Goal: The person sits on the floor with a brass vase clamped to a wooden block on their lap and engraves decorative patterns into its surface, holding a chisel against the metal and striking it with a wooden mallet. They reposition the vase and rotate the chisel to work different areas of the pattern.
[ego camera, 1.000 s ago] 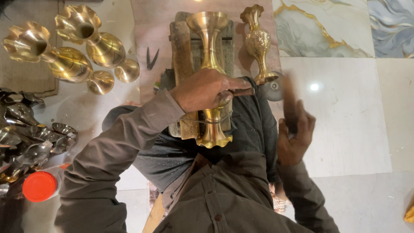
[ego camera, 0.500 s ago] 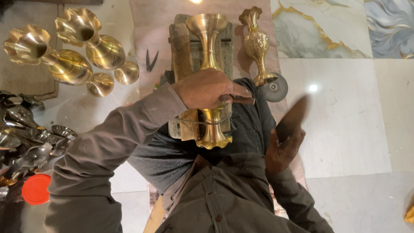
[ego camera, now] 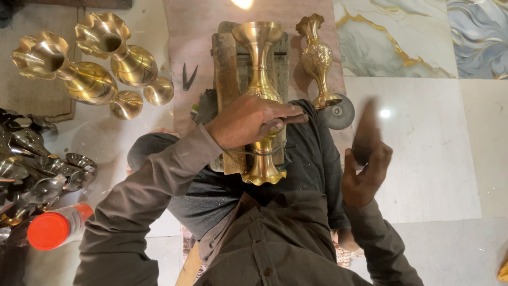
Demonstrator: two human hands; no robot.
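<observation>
Left hand [ego camera: 248, 121] is pressing down on a brass vase [ego camera: 259, 95] lying on a wood block [ego camera: 227, 79] over the lap, fingers wrapped across its belly. Right hand [ego camera: 365, 169] is hanging off to the right, blurry, clenched on something dark, maybe a hammer. Another vase [ego camera: 317, 58] is standing just right of the block.

Vase [ego camera: 259, 90] on block [ego camera: 225, 95]; two vases [ego camera: 90, 69] left
</observation>
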